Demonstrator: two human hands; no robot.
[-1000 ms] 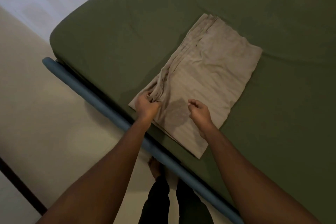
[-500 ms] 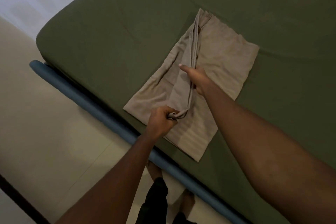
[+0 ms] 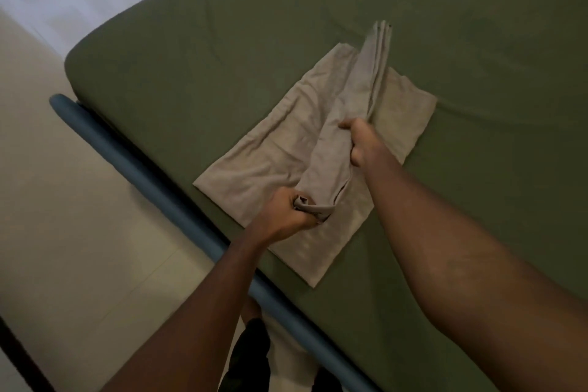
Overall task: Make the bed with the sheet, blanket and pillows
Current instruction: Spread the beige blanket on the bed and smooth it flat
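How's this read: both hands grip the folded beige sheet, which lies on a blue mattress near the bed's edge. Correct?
Not quite. The head view shows the mattress is dark green; the blue is only the bed rail alongside it. The rest stands: the left hand and right hand both grip the folded beige sheet, which lies near the bed's edge.

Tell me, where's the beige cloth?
Head view, centre: the beige cloth lies on the green mattress near the blue rail, gripped by the left hand and right hand.
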